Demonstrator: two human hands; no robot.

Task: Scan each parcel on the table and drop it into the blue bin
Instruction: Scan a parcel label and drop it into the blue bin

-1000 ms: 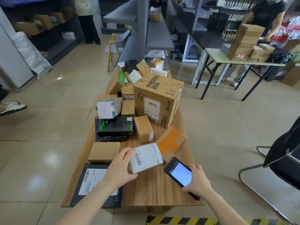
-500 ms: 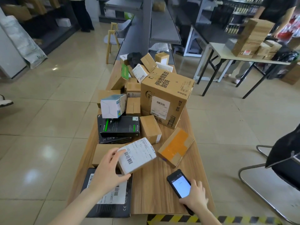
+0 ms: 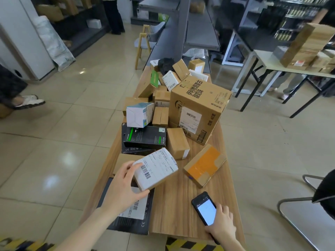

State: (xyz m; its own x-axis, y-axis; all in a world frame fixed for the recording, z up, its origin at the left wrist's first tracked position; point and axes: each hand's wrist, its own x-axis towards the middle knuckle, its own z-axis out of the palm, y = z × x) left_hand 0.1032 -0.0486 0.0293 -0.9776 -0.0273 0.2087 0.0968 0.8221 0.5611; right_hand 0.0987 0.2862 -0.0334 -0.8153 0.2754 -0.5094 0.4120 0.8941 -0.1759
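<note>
My left hand (image 3: 121, 187) grips a small parcel (image 3: 157, 169) with a white barcode label, tilted up above the near left part of the wooden table (image 3: 177, 211). My right hand (image 3: 223, 221) holds a black phone (image 3: 204, 208) with a lit screen, low over the table's near right edge. Several parcels crowd the table beyond: a large brown carton (image 3: 198, 107), a black box with green stripes (image 3: 144, 137), a box with orange tape (image 3: 204, 164), a white and blue box (image 3: 139, 114). The blue bin is out of view.
A flat black box (image 3: 130, 220) with a label lies under my left forearm. A black chair (image 3: 311, 201) stands at the right. A second table (image 3: 272, 66) with stacked boxes is at the back right. Yellow-black floor tape (image 3: 190, 244) runs below the table. People stand at the far left and back.
My left hand has lifted the labelled parcel left and toward me. My right hand with the phone has dropped low to the table's near right edge.
</note>
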